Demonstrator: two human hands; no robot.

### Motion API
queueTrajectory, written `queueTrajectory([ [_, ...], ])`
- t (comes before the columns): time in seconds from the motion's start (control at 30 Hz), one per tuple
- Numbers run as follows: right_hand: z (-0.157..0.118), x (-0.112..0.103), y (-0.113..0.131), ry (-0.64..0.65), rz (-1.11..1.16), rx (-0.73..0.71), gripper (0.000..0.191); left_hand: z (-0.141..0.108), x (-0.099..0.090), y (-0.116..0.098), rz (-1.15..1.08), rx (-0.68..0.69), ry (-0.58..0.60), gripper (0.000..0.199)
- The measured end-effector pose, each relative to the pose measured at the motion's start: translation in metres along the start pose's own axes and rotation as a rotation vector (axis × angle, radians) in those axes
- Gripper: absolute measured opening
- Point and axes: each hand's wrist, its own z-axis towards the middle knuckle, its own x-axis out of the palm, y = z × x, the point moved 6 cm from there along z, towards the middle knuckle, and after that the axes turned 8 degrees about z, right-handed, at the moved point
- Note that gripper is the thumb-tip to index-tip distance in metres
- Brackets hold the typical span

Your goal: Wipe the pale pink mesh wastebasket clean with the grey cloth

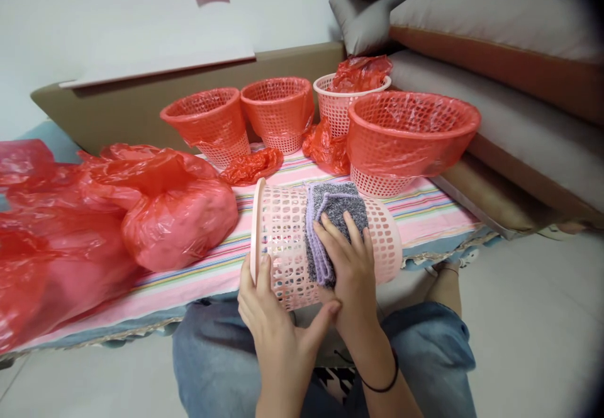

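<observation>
A pale pink perforated plastic basket [285, 242] lies on its side near the table edge in front of me, its rim facing left. My left hand [278, 323] grips it at the rim, with fingertips over the edge and the thumb stretched out to the right. Over the basket's side lies a folded grey cloth [337, 194] with lilac edging. My right hand [349, 267] presses this cloth against the basket, fingers curved along the surface. A black band circles my right wrist.
Behind stand several pink baskets, most lined with red plastic bags, including one basket [410, 147] at the right. Full red bags [179, 216] fill the left. Crumpled red bags [255, 166] lie between. Stacked grey cushions [500, 21] rise at the right. A striped cloth [212, 264] covers the surface.
</observation>
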Motion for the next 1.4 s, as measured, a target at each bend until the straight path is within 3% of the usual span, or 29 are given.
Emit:
queueTrajectory([
  [0.2, 0.004, -0.005, 0.006, 0.031, 0.067, 0.073, 0.070, 0.000, -0.006, 0.003, -0.070, 0.052, 0.078, 0.137],
  [0.3, 0.004, -0.007, 0.009, 0.023, 0.092, 0.089, 0.068, -0.001, -0.005, 0.007, -0.064, 0.096, 0.114, 0.146],
  [0.4, 0.002, -0.006, 0.007, 0.012, 0.095, 0.067, 0.067, -0.001, -0.002, 0.007, -0.029, 0.133, 0.104, 0.139],
  [0.53, -0.001, -0.002, 0.002, 0.001, 0.047, 0.022, 0.061, -0.001, 0.001, 0.005, 0.031, 0.051, 0.030, 0.088],
  [0.6, -0.002, -0.001, -0.001, 0.002, 0.033, 0.033, 0.059, -0.002, 0.001, 0.003, 0.038, 0.038, 0.002, 0.077],
  [0.67, -0.002, -0.001, 0.000, 0.006, 0.037, 0.028, 0.060, -0.002, 0.001, 0.003, 0.019, 0.056, 0.004, 0.087],
  [0.83, 0.001, -0.004, 0.005, 0.018, 0.086, 0.083, 0.069, -0.002, -0.002, 0.005, -0.038, 0.096, 0.086, 0.141],
  [0.93, 0.002, -0.006, 0.009, 0.026, 0.098, 0.093, 0.070, -0.001, -0.003, 0.006, -0.027, 0.099, 0.111, 0.153],
  [1.07, 0.001, -0.004, 0.006, 0.021, 0.082, 0.082, 0.068, -0.001, -0.001, 0.006, 0.005, 0.134, 0.138, 0.145],
  [1.23, -0.001, 0.002, 0.001, -0.024, 0.015, 0.030, 0.056, -0.001, 0.003, 0.008, 0.076, 0.053, 0.115, 0.092],
  [1.3, -0.001, 0.002, 0.000, -0.050, 0.011, 0.043, 0.054, 0.000, 0.004, 0.008, 0.083, 0.068, 0.108, 0.098],
  [1.4, 0.000, 0.001, 0.002, -0.021, 0.030, 0.042, 0.061, 0.001, 0.003, 0.006, 0.059, 0.110, 0.103, 0.122],
])
